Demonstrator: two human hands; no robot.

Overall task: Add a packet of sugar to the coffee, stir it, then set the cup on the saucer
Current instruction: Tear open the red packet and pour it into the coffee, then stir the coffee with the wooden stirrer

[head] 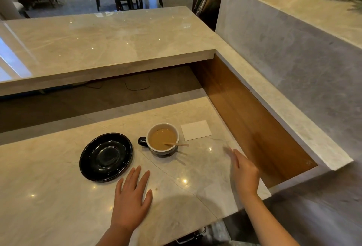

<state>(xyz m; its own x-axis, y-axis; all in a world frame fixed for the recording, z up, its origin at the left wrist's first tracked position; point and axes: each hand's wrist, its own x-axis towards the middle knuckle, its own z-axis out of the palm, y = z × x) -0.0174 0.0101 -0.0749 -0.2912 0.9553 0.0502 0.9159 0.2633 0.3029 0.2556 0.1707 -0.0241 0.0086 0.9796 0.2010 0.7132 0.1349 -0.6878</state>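
One cup [162,139] of milky coffee is sitting on the marble countertop [49,196], toward its right edge and short of the far edge, its dark handle pointing left and its rim white. A wooden stir stick [177,144] is leaning inside it, one end dipping into the coffee and the other poking out over the right side of the rim. Just beside the cup on the left, apart from it, a glossy black saucer [106,157] is lying bare. Just beyond the cup to the right, a flat white sugar packet [196,130] is resting near the counter's right edge, close to the wooden side panel [244,118]. The left hand [131,198] is lying palm down on the countertop near its front edge, fingers spread flat, gripping nothing, its fingertips just short of the saucer's near rim. The right hand [244,173] is hovering edge-on near the right edge, fingers extended and blurred, open and empty, near the cup but not touching it. A raised marble ledge [107,44] is running across behind the work surface.
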